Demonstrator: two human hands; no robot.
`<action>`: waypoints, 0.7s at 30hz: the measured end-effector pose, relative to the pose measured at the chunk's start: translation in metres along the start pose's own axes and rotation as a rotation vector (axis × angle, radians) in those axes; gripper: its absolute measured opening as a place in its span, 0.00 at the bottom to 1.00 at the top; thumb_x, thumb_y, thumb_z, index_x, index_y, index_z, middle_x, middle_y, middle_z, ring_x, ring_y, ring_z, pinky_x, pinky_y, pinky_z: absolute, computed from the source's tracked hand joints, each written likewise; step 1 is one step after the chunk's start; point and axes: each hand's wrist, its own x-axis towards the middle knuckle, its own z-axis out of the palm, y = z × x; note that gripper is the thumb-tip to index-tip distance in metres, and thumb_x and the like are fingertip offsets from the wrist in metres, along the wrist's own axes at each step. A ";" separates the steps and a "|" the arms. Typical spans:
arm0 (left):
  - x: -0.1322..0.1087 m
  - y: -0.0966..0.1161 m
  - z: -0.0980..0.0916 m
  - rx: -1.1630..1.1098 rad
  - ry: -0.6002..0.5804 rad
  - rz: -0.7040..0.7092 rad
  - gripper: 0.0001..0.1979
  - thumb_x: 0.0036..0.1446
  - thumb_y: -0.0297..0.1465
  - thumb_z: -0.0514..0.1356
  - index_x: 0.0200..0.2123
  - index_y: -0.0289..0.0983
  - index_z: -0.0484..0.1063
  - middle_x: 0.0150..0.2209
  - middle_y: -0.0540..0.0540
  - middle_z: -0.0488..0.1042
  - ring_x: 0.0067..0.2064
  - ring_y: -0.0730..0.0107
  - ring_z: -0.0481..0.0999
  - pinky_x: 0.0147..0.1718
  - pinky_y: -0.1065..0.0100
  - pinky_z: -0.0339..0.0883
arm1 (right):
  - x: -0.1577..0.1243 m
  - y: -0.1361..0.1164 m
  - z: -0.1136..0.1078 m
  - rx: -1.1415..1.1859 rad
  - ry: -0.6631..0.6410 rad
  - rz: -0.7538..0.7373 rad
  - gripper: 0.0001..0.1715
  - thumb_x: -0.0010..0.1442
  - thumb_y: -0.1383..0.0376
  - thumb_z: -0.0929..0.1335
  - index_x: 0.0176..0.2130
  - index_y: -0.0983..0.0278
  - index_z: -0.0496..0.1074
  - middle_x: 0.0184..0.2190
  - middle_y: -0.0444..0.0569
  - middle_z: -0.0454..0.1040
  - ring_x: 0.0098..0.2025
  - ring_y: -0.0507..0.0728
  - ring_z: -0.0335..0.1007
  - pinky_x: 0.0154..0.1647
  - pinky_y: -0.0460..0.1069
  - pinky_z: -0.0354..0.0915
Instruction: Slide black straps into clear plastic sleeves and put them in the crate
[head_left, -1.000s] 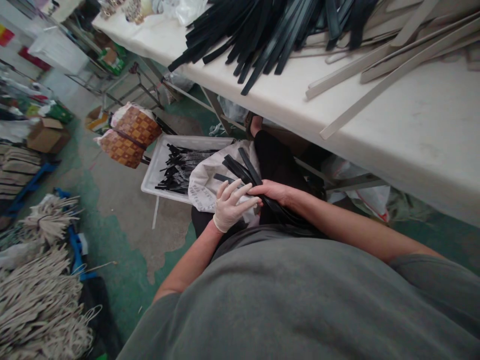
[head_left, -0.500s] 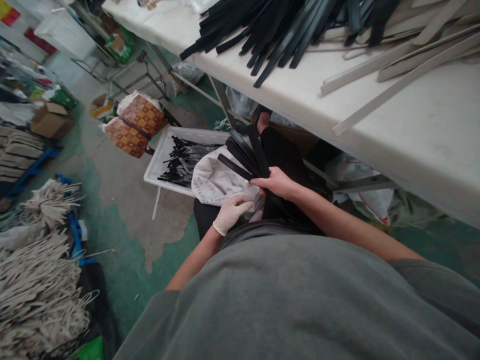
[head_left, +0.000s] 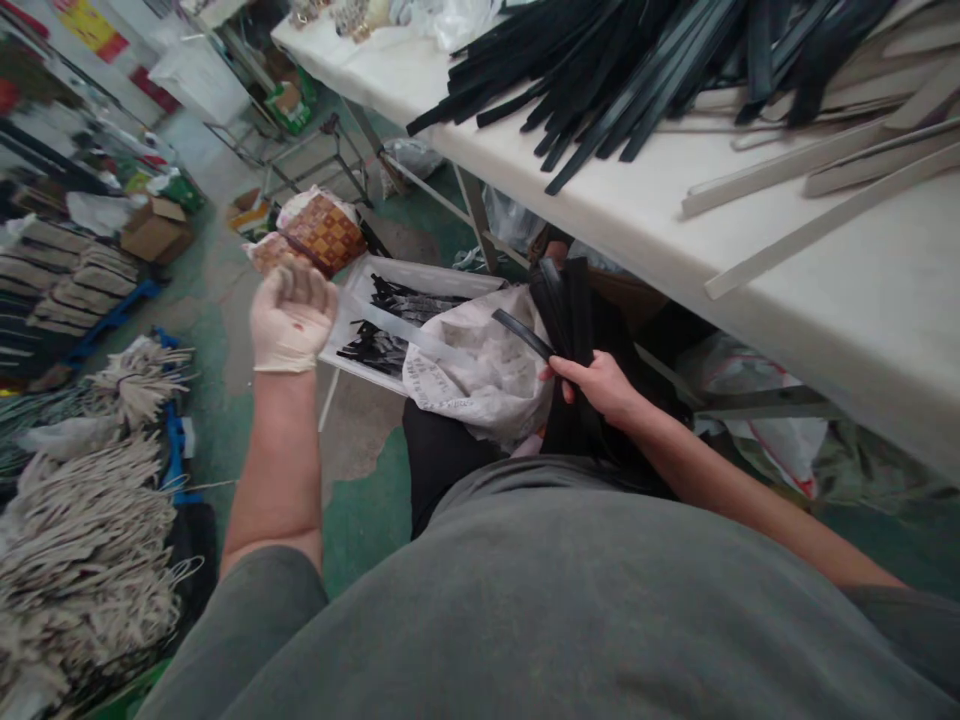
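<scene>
My left hand, in a pale glove, is raised at the left with its fingers curled. From beside its fingertips a pale translucent strip stretches across to my lap; the hand appears closed on its end. My right hand, bare, grips a fan of flat black strips. One of these black strips points out to the left, apart from the others. A white cloth bag with handwriting lies over my lap under the translucent strip. Behind it, a white plastic bin contains many short black pieces.
A white-covered table runs along the right, bearing black strips and beige strips. A checked cushion lies past the bin. Bundles of beige cords are piled at the left, near a cardboard box.
My left hand has gone from my lap up and to the left, drawing the translucent strip out. My right hand keeps hold of the black strips. The view has shifted slightly.
</scene>
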 end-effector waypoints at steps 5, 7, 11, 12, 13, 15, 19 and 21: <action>-0.023 0.004 -0.001 0.118 0.115 0.214 0.21 0.71 0.41 0.41 0.49 0.47 0.73 0.51 0.59 0.77 0.62 0.68 0.66 0.57 0.58 0.64 | -0.010 0.003 -0.007 -0.087 0.002 -0.034 0.25 0.58 0.48 0.68 0.28 0.67 0.76 0.13 0.44 0.65 0.18 0.52 0.62 0.23 0.47 0.60; -0.047 -0.046 0.011 0.085 0.086 0.045 0.18 0.69 0.40 0.46 0.47 0.45 0.75 0.51 0.53 0.77 0.60 0.65 0.69 0.54 0.58 0.68 | -0.017 -0.002 -0.006 -0.128 -0.007 -0.041 0.24 0.58 0.48 0.68 0.27 0.66 0.76 0.13 0.44 0.65 0.19 0.52 0.62 0.24 0.47 0.61; -0.098 -0.151 0.037 0.000 0.072 -0.337 0.15 0.66 0.41 0.52 0.38 0.41 0.76 0.46 0.45 0.79 0.56 0.61 0.74 0.49 0.56 0.72 | -0.032 -0.013 0.001 -0.232 -0.075 -0.019 0.22 0.56 0.50 0.68 0.23 0.64 0.73 0.13 0.44 0.65 0.17 0.51 0.62 0.23 0.47 0.60; -0.109 -0.167 0.042 -0.054 0.080 -0.408 0.15 0.65 0.41 0.52 0.36 0.40 0.75 0.45 0.44 0.79 0.55 0.61 0.74 0.49 0.57 0.72 | -0.036 -0.015 0.003 -0.260 -0.097 -0.005 0.21 0.55 0.50 0.69 0.23 0.64 0.72 0.14 0.44 0.67 0.17 0.51 0.62 0.22 0.47 0.60; -0.119 -0.179 0.047 -0.105 0.087 -0.465 0.14 0.64 0.40 0.53 0.34 0.40 0.74 0.45 0.44 0.79 0.54 0.62 0.75 0.49 0.57 0.72 | -0.039 -0.016 0.005 -0.285 -0.118 0.007 0.20 0.55 0.51 0.69 0.23 0.64 0.72 0.15 0.45 0.69 0.17 0.51 0.62 0.21 0.47 0.60; -0.131 -0.190 0.054 -0.174 0.092 -0.540 0.14 0.64 0.39 0.54 0.31 0.39 0.73 0.45 0.43 0.78 0.54 0.63 0.75 0.49 0.59 0.71 | -0.043 -0.017 0.009 -0.324 -0.160 0.018 0.18 0.53 0.52 0.70 0.24 0.63 0.71 0.19 0.47 0.73 0.17 0.51 0.63 0.19 0.47 0.60; -0.133 -0.187 0.061 -0.233 0.103 -0.574 0.12 0.62 0.38 0.55 0.29 0.38 0.70 0.43 0.44 0.78 0.55 0.62 0.74 0.49 0.60 0.71 | -0.046 -0.016 0.012 -0.394 -0.247 0.000 0.18 0.54 0.52 0.69 0.24 0.63 0.70 0.21 0.48 0.75 0.18 0.52 0.65 0.19 0.47 0.60; -0.131 -0.186 0.062 -0.289 0.108 -0.558 0.11 0.60 0.37 0.55 0.29 0.39 0.70 0.42 0.45 0.78 0.55 0.62 0.74 0.49 0.60 0.72 | -0.046 -0.014 0.013 -0.420 -0.262 -0.013 0.18 0.54 0.52 0.69 0.24 0.64 0.70 0.21 0.48 0.75 0.19 0.52 0.66 0.19 0.47 0.61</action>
